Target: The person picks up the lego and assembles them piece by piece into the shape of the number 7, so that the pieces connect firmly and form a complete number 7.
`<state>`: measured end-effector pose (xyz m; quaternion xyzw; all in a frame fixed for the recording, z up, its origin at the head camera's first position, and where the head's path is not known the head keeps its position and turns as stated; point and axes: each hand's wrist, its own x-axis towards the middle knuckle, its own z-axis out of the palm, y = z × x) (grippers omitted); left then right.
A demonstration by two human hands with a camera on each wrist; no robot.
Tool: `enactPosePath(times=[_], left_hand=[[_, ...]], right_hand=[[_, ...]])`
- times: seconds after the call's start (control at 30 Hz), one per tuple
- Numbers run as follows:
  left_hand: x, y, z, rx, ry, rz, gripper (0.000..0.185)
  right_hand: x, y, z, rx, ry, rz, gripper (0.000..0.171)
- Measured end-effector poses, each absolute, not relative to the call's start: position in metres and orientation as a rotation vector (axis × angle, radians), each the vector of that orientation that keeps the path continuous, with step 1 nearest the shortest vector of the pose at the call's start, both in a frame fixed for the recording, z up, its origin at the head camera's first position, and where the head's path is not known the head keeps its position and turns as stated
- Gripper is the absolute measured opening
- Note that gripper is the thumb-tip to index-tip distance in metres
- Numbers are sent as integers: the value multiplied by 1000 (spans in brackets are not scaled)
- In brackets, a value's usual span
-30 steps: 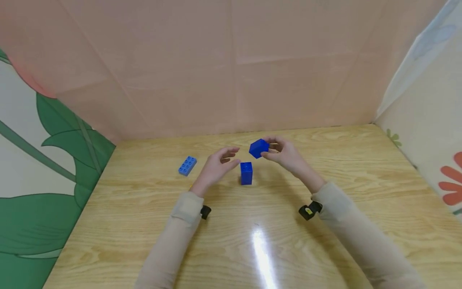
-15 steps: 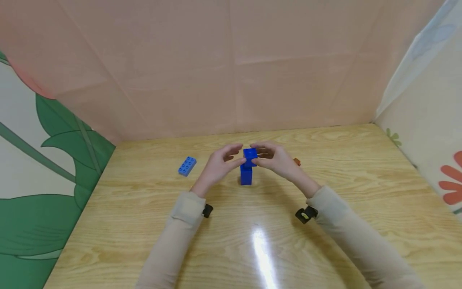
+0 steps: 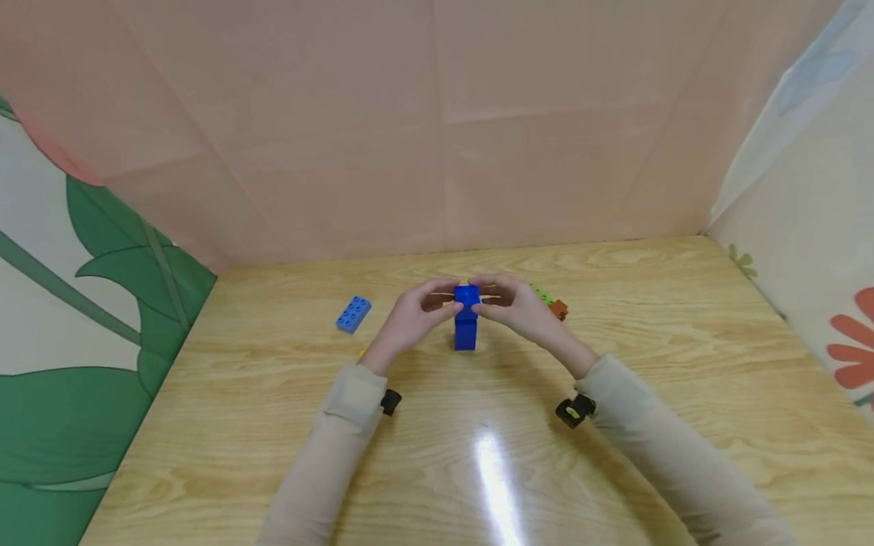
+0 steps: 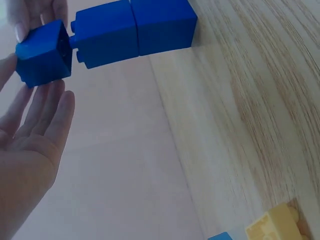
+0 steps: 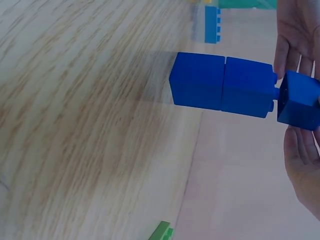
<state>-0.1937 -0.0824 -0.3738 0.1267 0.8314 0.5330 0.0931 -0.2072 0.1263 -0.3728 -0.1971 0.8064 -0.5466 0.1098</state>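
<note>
Two dark blue building bricks stand stacked as an upright column [image 3: 466, 335] on the table in the head view. Right over its studs is a third dark blue brick [image 4: 44, 55], slightly tilted, with studs still showing between it and the column [image 5: 222, 85]. My left hand [image 3: 415, 315] pinches this upper brick from the left, thumb on the near side and fingers behind. From the right, my right hand [image 3: 522, 309] pinches the same brick with thumb and fingertips. The two hands face each other, their thumbs almost meeting in front of the brick.
A light blue studded brick [image 3: 353, 315] lies left on the wooden table [image 3: 437, 455]. Behind the right hand are a green brick [image 3: 542, 293] and an orange-brown one [image 3: 559, 309]. A yellow brick [image 4: 275, 225] lies near the left wrist. A pink sheet [image 3: 437, 152] rises behind.
The right hand has carried the blue brick left and over the column, where both hands now hold it. The left hand has closed in on it. Green and orange-brown bricks have come into sight.
</note>
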Motion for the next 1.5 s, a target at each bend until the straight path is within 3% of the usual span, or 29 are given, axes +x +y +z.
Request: enactPosePath(times=[1.5], left_hand=[[-194, -86, -387, 412, 2397, 1660, 40]], right_hand=[[-210, 125, -383, -417, 2204, -1712, 46]])
